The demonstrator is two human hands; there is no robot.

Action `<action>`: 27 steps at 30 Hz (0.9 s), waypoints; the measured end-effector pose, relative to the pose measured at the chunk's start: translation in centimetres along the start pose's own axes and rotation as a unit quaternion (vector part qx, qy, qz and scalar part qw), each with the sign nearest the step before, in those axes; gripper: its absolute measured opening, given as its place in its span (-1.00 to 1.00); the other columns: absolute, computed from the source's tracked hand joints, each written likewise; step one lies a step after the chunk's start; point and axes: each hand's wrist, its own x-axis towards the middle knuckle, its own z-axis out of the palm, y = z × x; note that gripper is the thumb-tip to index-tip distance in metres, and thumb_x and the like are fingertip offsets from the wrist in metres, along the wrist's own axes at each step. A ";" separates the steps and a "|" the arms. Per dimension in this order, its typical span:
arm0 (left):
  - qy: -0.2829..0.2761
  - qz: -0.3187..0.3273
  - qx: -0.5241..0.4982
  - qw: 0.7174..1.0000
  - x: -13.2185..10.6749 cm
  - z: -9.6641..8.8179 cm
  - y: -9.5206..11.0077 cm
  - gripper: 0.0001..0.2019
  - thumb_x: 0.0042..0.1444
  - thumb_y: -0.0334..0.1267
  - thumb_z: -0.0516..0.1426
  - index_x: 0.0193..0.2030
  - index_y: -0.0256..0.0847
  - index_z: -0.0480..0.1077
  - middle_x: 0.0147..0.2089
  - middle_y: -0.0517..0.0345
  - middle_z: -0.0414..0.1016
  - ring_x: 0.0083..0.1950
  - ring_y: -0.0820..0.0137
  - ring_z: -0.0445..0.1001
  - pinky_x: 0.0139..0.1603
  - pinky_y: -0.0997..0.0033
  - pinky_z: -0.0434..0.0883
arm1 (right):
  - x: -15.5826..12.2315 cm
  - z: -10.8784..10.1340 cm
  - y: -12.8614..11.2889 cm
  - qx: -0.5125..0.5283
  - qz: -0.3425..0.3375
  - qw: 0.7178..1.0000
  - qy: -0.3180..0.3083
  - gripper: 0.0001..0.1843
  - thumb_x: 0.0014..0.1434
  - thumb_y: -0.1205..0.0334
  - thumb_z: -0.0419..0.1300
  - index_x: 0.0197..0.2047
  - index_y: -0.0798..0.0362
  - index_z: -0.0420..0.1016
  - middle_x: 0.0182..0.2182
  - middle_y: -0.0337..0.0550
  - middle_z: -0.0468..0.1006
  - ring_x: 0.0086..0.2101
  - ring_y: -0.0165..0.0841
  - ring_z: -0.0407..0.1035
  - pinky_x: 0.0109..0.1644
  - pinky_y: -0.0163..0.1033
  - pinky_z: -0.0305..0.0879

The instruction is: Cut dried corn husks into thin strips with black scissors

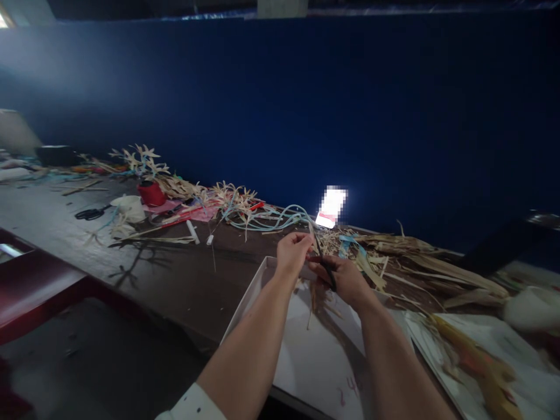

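Observation:
My left hand [294,252] is closed in a pinch on a small pale strip of dried husk [311,229], its tip showing above the fingers. Close beside it, my right hand [347,281] is wrapped round dark scissors [328,271], whose blades point up by the left fingertips. Whether the blades touch the strip I cannot tell. Both hands are over a shallow white box [258,290] with a few husk scraps [314,303] on its bottom.
A bright phone screen [332,207] stands behind the hands. Dried husks [455,271] lie right, husk flowers [231,198] and pale blue stems [280,219] left. Farther left are a red thread spool [151,193], a white cup [129,208] and black-handled scissors [91,213]. A red chair [39,286] stands front left.

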 end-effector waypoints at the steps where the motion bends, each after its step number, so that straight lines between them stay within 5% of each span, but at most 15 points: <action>1: 0.000 0.000 0.002 1.000 0.0 0.0 0.0 -0.78 -0.15 -0.15 0.17 -0.46 -0.29 0.40 -0.61 0.26 0.30 -0.61 0.59 0.22 -0.59 0.59 0.18 | 0.0 0.0 0.0 -0.001 0.000 1.000 0.000 -0.65 -0.15 0.08 0.27 -0.25 0.01 0.56 -0.72 -0.29 0.38 -0.69 -0.46 0.16 -0.62 -0.36 0.01; 21: -0.006 0.010 0.002 1.000 0.1 -0.1 -0.3 -0.76 -0.15 -0.13 0.17 -0.44 -0.31 0.42 -0.59 0.22 0.32 -0.58 0.59 0.24 -0.58 0.61 0.19 | -0.2 -0.1 -0.2 -0.027 -0.016 1.000 -0.003 -0.66 -0.12 -0.01 0.25 -0.31 0.03 0.55 -0.74 -0.27 0.38 -0.70 -0.44 0.17 -0.63 -0.33 0.02; 27: -0.003 0.017 0.045 0.999 -0.2 0.0 -0.2 -0.77 -0.14 -0.15 0.16 -0.42 -0.30 0.42 -0.59 0.24 0.33 -0.60 0.59 0.21 -0.59 0.60 0.17 | 0.0 -0.5 -0.6 0.028 0.015 0.994 0.107 -0.60 -0.13 -0.01 0.26 -0.24 0.06 0.53 -0.69 -0.26 0.44 -0.66 -0.41 0.26 -0.59 -0.33 0.12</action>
